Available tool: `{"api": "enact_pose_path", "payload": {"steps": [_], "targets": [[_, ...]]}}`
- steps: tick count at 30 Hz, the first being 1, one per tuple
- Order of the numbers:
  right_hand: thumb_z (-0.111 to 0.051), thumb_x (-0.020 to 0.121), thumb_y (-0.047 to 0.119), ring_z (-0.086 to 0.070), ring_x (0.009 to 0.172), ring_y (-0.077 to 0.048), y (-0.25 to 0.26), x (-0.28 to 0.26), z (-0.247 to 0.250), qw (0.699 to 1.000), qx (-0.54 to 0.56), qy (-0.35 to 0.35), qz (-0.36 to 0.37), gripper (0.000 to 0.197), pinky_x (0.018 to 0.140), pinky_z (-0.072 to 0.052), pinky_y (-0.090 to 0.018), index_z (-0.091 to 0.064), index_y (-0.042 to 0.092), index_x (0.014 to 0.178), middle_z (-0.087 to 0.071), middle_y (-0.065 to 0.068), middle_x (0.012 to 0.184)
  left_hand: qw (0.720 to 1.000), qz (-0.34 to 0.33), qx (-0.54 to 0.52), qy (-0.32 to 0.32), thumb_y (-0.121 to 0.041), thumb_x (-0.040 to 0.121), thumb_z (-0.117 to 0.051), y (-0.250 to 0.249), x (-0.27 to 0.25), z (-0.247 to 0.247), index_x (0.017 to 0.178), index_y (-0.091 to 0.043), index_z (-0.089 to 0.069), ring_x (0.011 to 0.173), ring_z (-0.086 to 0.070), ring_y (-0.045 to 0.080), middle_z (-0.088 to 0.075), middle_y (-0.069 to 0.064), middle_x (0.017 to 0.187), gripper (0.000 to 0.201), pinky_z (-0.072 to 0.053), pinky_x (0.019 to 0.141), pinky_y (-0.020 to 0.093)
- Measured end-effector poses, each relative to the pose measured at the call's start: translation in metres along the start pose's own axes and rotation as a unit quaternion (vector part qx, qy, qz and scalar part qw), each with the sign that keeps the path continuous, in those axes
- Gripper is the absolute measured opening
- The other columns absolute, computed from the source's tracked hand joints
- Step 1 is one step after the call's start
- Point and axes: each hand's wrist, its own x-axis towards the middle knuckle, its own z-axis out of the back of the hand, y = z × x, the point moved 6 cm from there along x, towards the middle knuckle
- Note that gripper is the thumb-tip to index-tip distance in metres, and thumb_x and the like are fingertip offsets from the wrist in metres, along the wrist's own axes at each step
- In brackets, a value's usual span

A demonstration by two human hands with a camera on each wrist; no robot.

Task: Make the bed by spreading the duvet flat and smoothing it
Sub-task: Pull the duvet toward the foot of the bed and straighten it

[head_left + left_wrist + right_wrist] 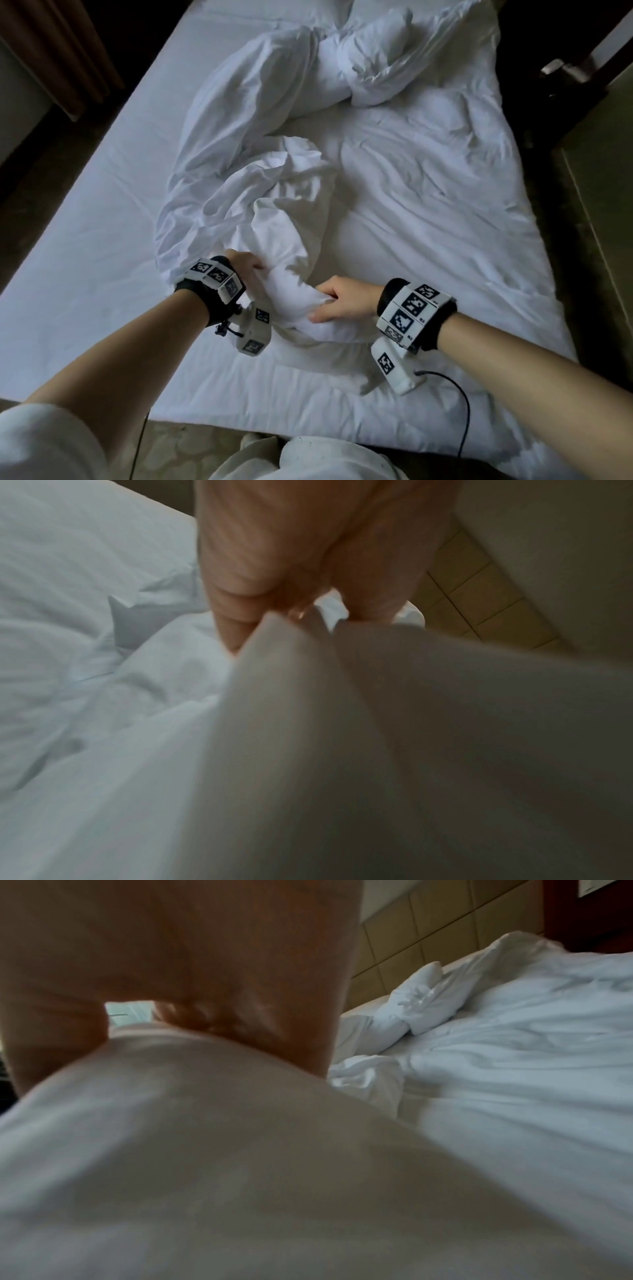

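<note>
1. While the duvet (260, 178) lies bunched in a twisted heap down the middle of the bed (85, 240), the left hand (245, 267) grips a fold at its near end, fingers curled into the cloth.
2. Just beside it, the right hand (342, 301) clutches the same rolled end, thumb underneath.
3. Pulling now could go wrong: both hands hold one thick twist rather than separate corners, so the duvet may drag as a rope instead of opening.
4. A hard tug could also shift the pillows (376, 65) lying against the far end.
5. No containers appear in any view.
</note>
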Motion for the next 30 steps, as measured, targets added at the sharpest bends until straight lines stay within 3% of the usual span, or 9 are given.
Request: {"api": "enact_pose_path", "payload": {"steps": [3, 6, 8, 11, 14, 21, 23, 27, 30], "targets": [[-0.052, 0.093, 0.035, -0.045, 0.065, -0.005, -0.018, 0.002, 0.017, 0.999, 0.013, -0.028, -0.024, 0.031, 0.064, -0.035, -0.021, -0.048, 0.019, 0.067, -0.048, 0.003, 0.069, 0.998, -0.006, -0.044, -0.034, -0.005, 0.071, -0.066, -0.001, 0.015, 0.008, 0.117, 0.007, -0.056, 0.091, -0.063, 0.032, -0.063, 0.017, 0.103, 0.048, -0.053, 0.089, 0.044], [-0.04, 0.096, 0.044, -0.037, 0.059, -0.01, -0.025, 0.012, 0.041, 0.992, 0.053, -0.105, -0.047, 0.037, 0.059, -0.031, -0.025, -0.046, 0.017, 0.072, -0.039, 0.002, 0.063, 0.996, -0.014, -0.076, -0.041, -0.001, 0.082, -0.051, -0.002, 0.001, 0.017, 0.095, 0.0, -0.06, 0.072, -0.056, 0.029, -0.058, 0.015, 0.086, 0.015, -0.05, 0.066, 0.035], [-0.037, 0.095, 0.048, -0.046, 0.06, -0.009, -0.024, 0.023, 0.048, 0.986, 0.089, -0.119, -0.078, 0.039, 0.059, -0.037, -0.023, -0.054, 0.014, 0.098, -0.051, 0.001, 0.07, 0.996, -0.026, -0.072, -0.051, 0.001, 0.086, -0.046, -0.001, -0.013, 0.028, 0.077, -0.012, -0.058, 0.064, -0.049, 0.022, -0.051, 0.009, 0.076, 0.02, -0.042, 0.059, 0.029], [-0.039, 0.091, 0.057, -0.058, 0.079, -0.015, -0.014, 0.047, 0.042, 0.988, 0.057, -0.092, -0.112, 0.064, 0.064, -0.043, -0.025, -0.037, 0.013, 0.138, -0.062, -0.009, 0.113, 0.996, -0.045, -0.069, -0.045, 0.003, 0.085, -0.046, 0.007, -0.032, 0.052, 0.09, -0.018, -0.06, 0.07, -0.054, 0.019, -0.055, 0.003, 0.079, 0.025, -0.049, 0.061, 0.027], [-0.043, 0.087, 0.06, -0.059, 0.109, -0.023, -0.004, 0.072, 0.033, 0.986, 0.046, -0.082, -0.135, 0.082, 0.083, -0.051, -0.034, -0.012, 0.017, 0.15, -0.037, -0.008, 0.148, 0.997, -0.057, -0.054, -0.022, 0.006, 0.086, -0.043, 0.018, -0.054, 0.076, 0.102, -0.017, -0.057, 0.069, -0.056, 0.016, -0.057, 0.002, 0.081, 0.031, -0.052, 0.047, 0.017], [-0.056, 0.052, 0.083, -0.04, 0.134, -0.033, -0.008, 0.133, 0.009, 0.95, 0.119, -0.166, -0.238, 0.13, 0.109, -0.036, -0.05, -0.001, 0.018, 0.151, -0.023, -0.013, 0.154, 0.998, -0.049, -0.045, -0.014, 0.008, 0.085, -0.042, 0.08, -0.095, 0.144, 0.111, -0.025, -0.054, 0.078, -0.057, 0.013, -0.058, 0.005, 0.104, 0.043, -0.054, 0.052, 0.016], [-0.05, 0.036, 0.093, -0.05, 0.125, -0.032, -0.002, 0.139, -0.011, 0.948, 0.097, -0.143, -0.267, 0.141, 0.102, -0.043, -0.05, -0.015, 0.017, 0.149, -0.035, -0.014, 0.148, 0.996, -0.055, -0.064, -0.025, 0.008, 0.084, -0.043, 0.094, -0.103, 0.163, 0.109, -0.023, -0.057, 0.08, -0.059, 0.016, -0.06, 0.005, 0.1, 0.042, -0.055, 0.057, 0.02], [-0.047, 0.037, 0.093, -0.07, 0.068, -0.026, 0.023, 0.154, -0.055, 0.947, 0.122, -0.115, -0.273, 0.132, 0.058, -0.055, -0.039, -0.024, 0.023, 0.146, -0.059, -0.012, 0.12, 0.991, -0.082, -0.102, -0.025, -0.004, 0.059, -0.052, 0.122, -0.119, 0.203, 0.089, -0.024, -0.064, 0.074, -0.065, 0.018, -0.066, 0.006, 0.088, 0.037, -0.057, 0.062, 0.027], [-0.047, 0.032, 0.095, -0.068, 0.053, -0.026, 0.039, 0.175, -0.082, 0.927, 0.186, -0.139, -0.296, 0.131, 0.058, -0.055, -0.04, -0.033, 0.02, 0.139, -0.066, -0.011, 0.106, 0.994, -0.083, -0.077, -0.006, -0.008, 0.053, -0.054, 0.149, -0.13, 0.229, 0.086, -0.029, -0.063, 0.073, -0.064, 0.014, -0.067, -0.002, 0.081, 0.039, -0.057, 0.059, 0.023]]}}
